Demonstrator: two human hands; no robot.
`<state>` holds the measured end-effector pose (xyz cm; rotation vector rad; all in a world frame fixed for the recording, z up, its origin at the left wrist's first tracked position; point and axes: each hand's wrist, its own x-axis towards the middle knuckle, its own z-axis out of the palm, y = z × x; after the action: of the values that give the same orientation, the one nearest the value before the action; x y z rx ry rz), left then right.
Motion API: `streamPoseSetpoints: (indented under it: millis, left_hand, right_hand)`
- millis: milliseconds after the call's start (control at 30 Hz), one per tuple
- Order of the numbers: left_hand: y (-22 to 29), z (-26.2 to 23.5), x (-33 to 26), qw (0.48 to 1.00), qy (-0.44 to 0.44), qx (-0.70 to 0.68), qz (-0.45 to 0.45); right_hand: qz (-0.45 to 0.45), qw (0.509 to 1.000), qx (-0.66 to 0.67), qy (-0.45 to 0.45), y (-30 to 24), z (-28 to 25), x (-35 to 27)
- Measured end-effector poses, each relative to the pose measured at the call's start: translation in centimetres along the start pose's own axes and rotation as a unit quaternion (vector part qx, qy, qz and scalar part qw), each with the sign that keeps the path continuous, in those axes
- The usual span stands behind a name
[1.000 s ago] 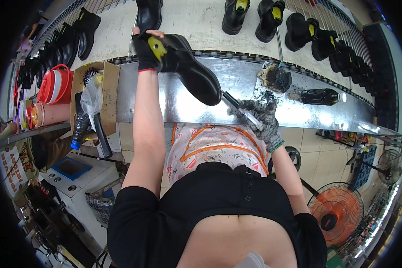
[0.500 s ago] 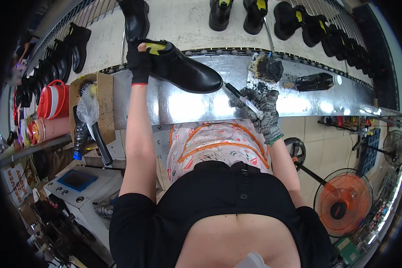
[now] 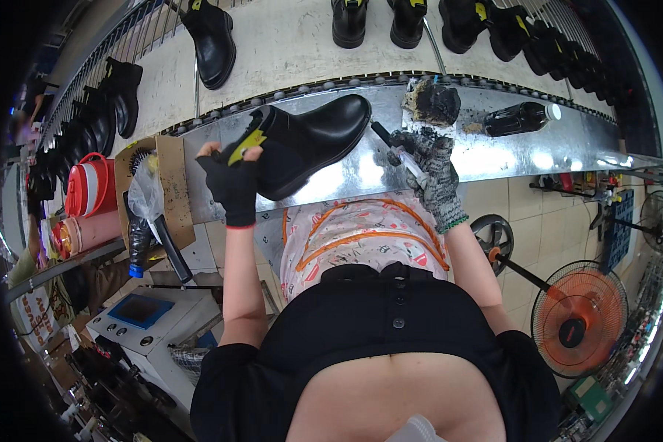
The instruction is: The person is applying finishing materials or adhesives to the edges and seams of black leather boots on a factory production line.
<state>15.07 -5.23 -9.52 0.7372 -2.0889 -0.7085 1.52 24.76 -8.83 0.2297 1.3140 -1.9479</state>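
I have the black boot (image 3: 313,140) over the left-middle stretch of the metal table (image 3: 486,158), its toe pointing right and toward the table's far edge. The black-gloved left hand (image 3: 234,184) has its grip closed on the boot's open top, with fingers at the yellow part there. From out here I cannot tell whether the boot rests on the table or is held just above it. The grey-gloved right hand (image 3: 440,180), at the table's near edge, has its grip curled around a pen-like tool (image 3: 411,162); I see the tool's dark end just beside the toe, apart from it. Along the table's right half I have a blackened lump (image 3: 436,102) near the far edge, then a dark bottle (image 3: 517,119) lying down. A cardboard box (image 3: 175,193) sits at the table's left end. Beyond the table's far edge, more boots (image 3: 350,26) stand on a pale surface (image 3: 287,44).
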Motion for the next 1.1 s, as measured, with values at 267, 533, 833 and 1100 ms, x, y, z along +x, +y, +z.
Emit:
streamPoseSetpoints:
  millis: [267,533,833,1100]
  left_hand:
    - [5.9,-2.8,-3.4,0.969,-0.167,-0.074,-0.165]
    - [6.8,-1.4,-5.6,0.847,-0.321,-0.256,-0.338]
    - [7.0,-0.6,-6.5,0.748,-0.376,-0.347,-0.423]
    - [7.8,-0.3,-6.5,0.746,-0.384,-0.378,-0.391]
  right_hand:
    - [-0.050,0.991,-0.119,-0.018,-0.3,0.7,-1.2]
    - [-0.233,0.896,-0.370,-0.083,-0.9,0.5,-2.2]
    - [0.007,0.933,-0.349,-0.089,-2.0,-0.2,-4.1]
    - [-0.032,0.889,-0.439,-0.124,-1.7,-2.2,-4.4]
